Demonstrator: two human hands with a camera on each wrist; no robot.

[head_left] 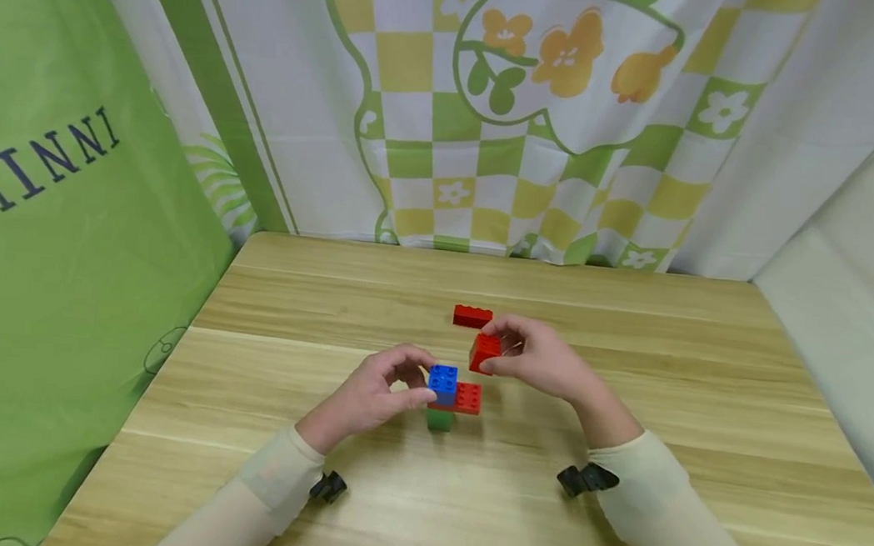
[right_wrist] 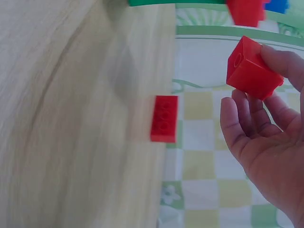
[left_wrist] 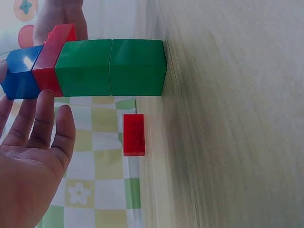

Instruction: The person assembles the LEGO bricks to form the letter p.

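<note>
Green are the two lower blocks (left_wrist: pixel 85 69) of the small tower (head_left: pixel 442 397), which stands upright on the wood-patterned table (head_left: pixel 483 510). On top of them sits a red brick (head_left: pixel 468 398), and its studded end reaches out toward three o'clock, as seen from the head. A blue block (head_left: pixel 442 380) sits on the other end of this brick, at the top of the tower. At nine o'clock of the blue block is the left hand (head_left: pixel 380 393); its thumb and fingers pinch this block. The right hand (head_left: pixel 540 359) grips a separate red block (right_wrist: pixel 251 71) between thumb and fingers, in the air, at two o'clock from the blue one and apart from the tower. One more brick, the loose red one (head_left: pixel 473 317), lies on the table at eleven o'clock from the gripped block, near to it. Toward twelve o'clock, behind the far table edge, hangs a curtain (head_left: pixel 405 62) with green and yellow checks and orange flowers. At ten o'clock is a green sheet (head_left: pixel 68 284) with dark letters.
</note>
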